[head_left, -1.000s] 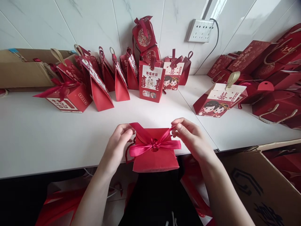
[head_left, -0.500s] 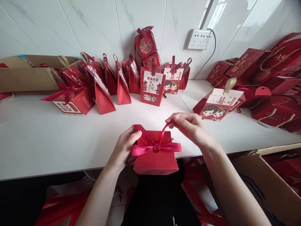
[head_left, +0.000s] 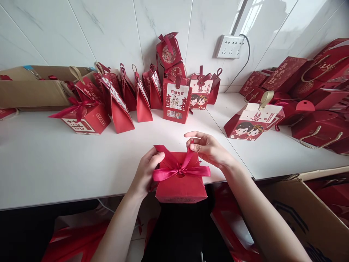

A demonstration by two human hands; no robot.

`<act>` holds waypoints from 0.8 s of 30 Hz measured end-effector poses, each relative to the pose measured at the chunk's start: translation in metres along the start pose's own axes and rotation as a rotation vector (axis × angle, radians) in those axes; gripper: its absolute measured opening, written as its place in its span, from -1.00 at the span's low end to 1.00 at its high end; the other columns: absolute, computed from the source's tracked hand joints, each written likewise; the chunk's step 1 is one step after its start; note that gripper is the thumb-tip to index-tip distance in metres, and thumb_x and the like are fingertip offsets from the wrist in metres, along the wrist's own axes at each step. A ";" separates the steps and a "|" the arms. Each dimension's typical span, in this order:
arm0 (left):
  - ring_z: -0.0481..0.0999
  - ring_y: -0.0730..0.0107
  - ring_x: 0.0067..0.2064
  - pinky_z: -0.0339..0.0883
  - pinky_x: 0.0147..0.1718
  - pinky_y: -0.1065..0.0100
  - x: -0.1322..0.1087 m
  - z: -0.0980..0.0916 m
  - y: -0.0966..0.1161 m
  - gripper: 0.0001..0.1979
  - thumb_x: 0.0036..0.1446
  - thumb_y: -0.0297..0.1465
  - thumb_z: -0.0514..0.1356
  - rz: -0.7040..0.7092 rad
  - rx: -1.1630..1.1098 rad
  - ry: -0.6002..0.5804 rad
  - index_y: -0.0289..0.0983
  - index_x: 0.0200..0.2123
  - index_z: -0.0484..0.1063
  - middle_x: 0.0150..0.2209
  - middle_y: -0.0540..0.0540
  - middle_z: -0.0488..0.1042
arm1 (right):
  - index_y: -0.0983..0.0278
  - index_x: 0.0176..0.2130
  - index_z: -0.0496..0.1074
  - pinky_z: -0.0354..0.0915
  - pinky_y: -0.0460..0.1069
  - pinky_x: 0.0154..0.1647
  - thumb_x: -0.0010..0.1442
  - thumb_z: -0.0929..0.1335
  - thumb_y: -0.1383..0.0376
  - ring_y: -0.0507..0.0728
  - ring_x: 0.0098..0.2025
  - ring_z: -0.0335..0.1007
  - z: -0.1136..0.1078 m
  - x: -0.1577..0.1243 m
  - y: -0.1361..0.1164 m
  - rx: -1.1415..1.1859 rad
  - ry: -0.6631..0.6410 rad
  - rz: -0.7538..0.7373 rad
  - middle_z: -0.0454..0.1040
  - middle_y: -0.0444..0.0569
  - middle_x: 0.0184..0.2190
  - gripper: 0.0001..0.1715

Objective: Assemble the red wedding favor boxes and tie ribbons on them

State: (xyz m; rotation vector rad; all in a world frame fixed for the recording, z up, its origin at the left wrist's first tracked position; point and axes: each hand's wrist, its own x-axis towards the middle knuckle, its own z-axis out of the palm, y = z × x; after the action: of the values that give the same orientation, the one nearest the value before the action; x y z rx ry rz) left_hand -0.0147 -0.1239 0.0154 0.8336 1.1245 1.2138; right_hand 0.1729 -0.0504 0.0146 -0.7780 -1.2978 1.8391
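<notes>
A red gift box (head_left: 181, 191) is at the table's front edge, tilted toward me. On its top a pink-red satin ribbon (head_left: 167, 174) is tied in a bow, with two tails pointing away from me. My left hand (head_left: 147, 169) grips the box's left side, its thumb near the left tail's end; the fingers behind are partly hidden. My right hand (head_left: 208, 148) pinches the right tail between thumb and a finger, with the index finger stretched out to the left.
Several red gift boxes, among them a white-fronted one (head_left: 176, 102), stand along the tiled wall. At right are another box (head_left: 249, 123) and a pile of red boxes (head_left: 313, 98). Cardboard boxes sit at back left (head_left: 32, 92) and lower right (head_left: 286, 214). A power strip (head_left: 230, 46) hangs above.
My right hand has moved left and slightly lower along the ribbon's right tail, which now looks wider and flatter. My left hand and the box have stayed in place.
</notes>
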 end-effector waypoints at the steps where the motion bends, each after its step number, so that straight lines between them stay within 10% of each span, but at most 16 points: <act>1: 0.28 0.49 -0.49 0.19 -0.47 0.43 0.000 0.000 0.000 -0.79 -0.09 -0.28 0.21 -0.002 -0.001 0.000 -0.27 -0.50 0.27 -0.57 0.09 0.26 | 0.27 -0.21 0.41 0.16 -0.12 -0.47 -0.14 0.55 0.27 -0.04 -0.47 0.28 0.000 0.001 0.000 0.022 0.008 0.000 0.41 -0.19 -0.49 -0.53; 14: 0.31 0.50 -0.46 0.22 -0.45 0.45 0.000 -0.004 -0.007 -0.75 -0.07 -0.21 0.22 0.022 0.013 0.008 -0.28 -0.42 0.33 -0.50 0.06 0.32 | 0.31 -0.26 0.45 0.14 -0.15 -0.57 -0.14 0.47 0.39 -0.07 -0.56 0.28 -0.006 0.000 0.015 -0.063 -0.031 0.129 0.46 -0.16 -0.48 -0.65; 24: 0.36 0.49 -0.39 0.27 -0.39 0.49 -0.017 -0.011 -0.026 -0.69 0.04 -0.13 0.23 0.192 0.070 0.167 -0.27 -0.39 0.34 -0.45 0.04 0.36 | 0.16 -0.09 0.38 0.31 0.08 0.00 0.16 0.30 -0.12 0.18 -0.02 0.36 0.008 -0.081 0.033 -0.460 0.526 -0.281 0.38 0.01 -0.05 -0.51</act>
State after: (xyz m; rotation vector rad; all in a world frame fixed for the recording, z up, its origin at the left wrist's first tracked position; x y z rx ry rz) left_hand -0.0176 -0.1467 -0.0087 0.9225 1.2491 1.4312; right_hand 0.2024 -0.1296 -0.0096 -1.1589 -1.3943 1.0239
